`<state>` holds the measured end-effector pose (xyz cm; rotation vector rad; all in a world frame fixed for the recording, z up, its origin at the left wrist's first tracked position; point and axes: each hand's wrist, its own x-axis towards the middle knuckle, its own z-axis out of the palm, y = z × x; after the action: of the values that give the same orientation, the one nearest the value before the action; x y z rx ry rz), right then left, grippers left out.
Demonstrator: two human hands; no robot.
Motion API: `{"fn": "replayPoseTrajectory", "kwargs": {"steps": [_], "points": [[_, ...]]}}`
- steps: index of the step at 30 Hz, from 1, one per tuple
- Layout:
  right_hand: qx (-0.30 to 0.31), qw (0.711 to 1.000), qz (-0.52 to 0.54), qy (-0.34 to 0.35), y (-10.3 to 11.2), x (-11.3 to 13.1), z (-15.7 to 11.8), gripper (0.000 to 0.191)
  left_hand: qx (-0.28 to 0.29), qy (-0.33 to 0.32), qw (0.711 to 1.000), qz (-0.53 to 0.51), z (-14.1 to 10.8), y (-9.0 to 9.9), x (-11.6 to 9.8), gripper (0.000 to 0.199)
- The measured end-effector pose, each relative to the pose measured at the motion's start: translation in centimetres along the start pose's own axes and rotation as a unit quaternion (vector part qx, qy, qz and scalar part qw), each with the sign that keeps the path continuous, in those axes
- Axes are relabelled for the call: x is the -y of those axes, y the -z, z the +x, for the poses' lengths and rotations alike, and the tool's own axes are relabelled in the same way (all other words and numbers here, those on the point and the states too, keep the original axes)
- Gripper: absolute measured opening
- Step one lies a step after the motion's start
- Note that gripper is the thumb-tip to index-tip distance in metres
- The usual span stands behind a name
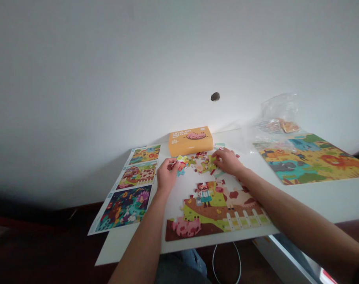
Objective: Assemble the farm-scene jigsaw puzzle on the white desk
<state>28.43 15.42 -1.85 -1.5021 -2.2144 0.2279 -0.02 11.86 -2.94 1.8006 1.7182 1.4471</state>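
My left hand (166, 174) is closed, thumb and fingers pinching a jigsaw puzzle piece (182, 159) with yellow, red and blue parts. Over the loose jigsaw pieces (201, 161), my right hand (229, 161) bends its fingers down in a pinch at a green piece. Nearer to me lies a partly joined farm puzzle (209, 211), with a farmer, a cow, a pig and a white fence. Its upper edge is ragged, and my right forearm covers part of its right side.
An orange puzzle box (191, 142) stands behind the loose pieces. At the left, a sheet with three pictures (132, 189) overhangs the table (117, 246). A joined safari puzzle (318, 159) lies at the right, with a clear plastic bag (278, 118) behind it against the wall.
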Motion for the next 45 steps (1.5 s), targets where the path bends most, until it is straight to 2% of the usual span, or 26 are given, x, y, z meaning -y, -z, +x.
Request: {"fn": "replayPoseTrajectory", "kwargs": {"steps": [3, 5, 8, 10, 11, 13, 17, 21, 23, 28, 32, 37, 42, 45], "points": [[-0.011, 0.998, -0.031, -0.05, 0.5, -0.2, -0.3, 0.022, -0.019, 0.009, 0.999, -0.03, 0.1, 0.2, 0.2, 0.025], [-0.023, 0.998, -0.034, -0.049, 0.7, -0.3, -0.5, 0.023, -0.026, 0.011, 0.999, -0.037, 0.2, 0.2, 0.3, 0.025], [-0.01, 0.998, -0.003, 0.063, 0.5, 0.0, -0.8, 0.038, -0.023, 0.022, 0.999, -0.029, 0.2, 0.2, 0.3, 0.025], [0.024, 0.99, 0.012, 0.141, 0.2, 0.3, -0.9, 0.05, -0.018, 0.027, 0.999, -0.026, 0.1, 0.2, 0.3, 0.024], [0.041, 0.986, 0.013, 0.16, 0.1, 0.5, -1.0, 0.05, -0.015, 0.026, 0.999, -0.022, 0.1, 0.1, 0.4, 0.024], [0.057, 0.987, 0.006, 0.152, 0.0, 0.7, -1.0, 0.043, -0.015, 0.012, 1.0, 0.01, 0.1, 0.1, 0.6, 0.025], [0.041, 0.994, -0.018, 0.103, 0.2, 0.5, -1.0, 0.031, -0.011, -0.064, 0.986, 0.151, 0.1, 0.2, 1.1, 0.035], [0.061, 0.985, -0.016, 0.158, -0.3, 0.8, -1.1, 0.052, 0.072, -0.073, 0.962, 0.252, -0.4, 0.0, 1.0, 0.029], [0.079, 0.979, -0.013, 0.185, -0.6, 1.2, -1.1, 0.055, 0.105, -0.067, 0.954, 0.273, -0.7, -0.1, 0.9, 0.028], [0.088, 0.98, -0.033, 0.174, -0.7, 2.3, -1.0, 0.049, 0.113, -0.067, 0.95, 0.284, -0.9, 0.0, 0.5, 0.028], [0.082, 0.981, -0.043, 0.17, -0.5, 2.4, -1.1, 0.054, 0.115, -0.105, 0.953, 0.259, -0.9, -0.1, -0.1, 0.025], [0.095, 0.978, -0.038, 0.183, -0.7, 2.5, -1.2, 0.058, 0.171, -0.15, 0.94, 0.253, -1.5, -0.6, -1.3, 0.022], [0.076, 0.981, -0.033, 0.178, -0.6, 2.7, -1.0, 0.063, 0.192, -0.153, 0.937, 0.247, -1.9, -0.7, -2.0, 0.027], [0.041, 0.985, 0.002, 0.166, -0.4, 2.7, -0.8, 0.062, 0.191, -0.168, 0.941, 0.225, -1.8, -0.9, -1.9, 0.032]]}}
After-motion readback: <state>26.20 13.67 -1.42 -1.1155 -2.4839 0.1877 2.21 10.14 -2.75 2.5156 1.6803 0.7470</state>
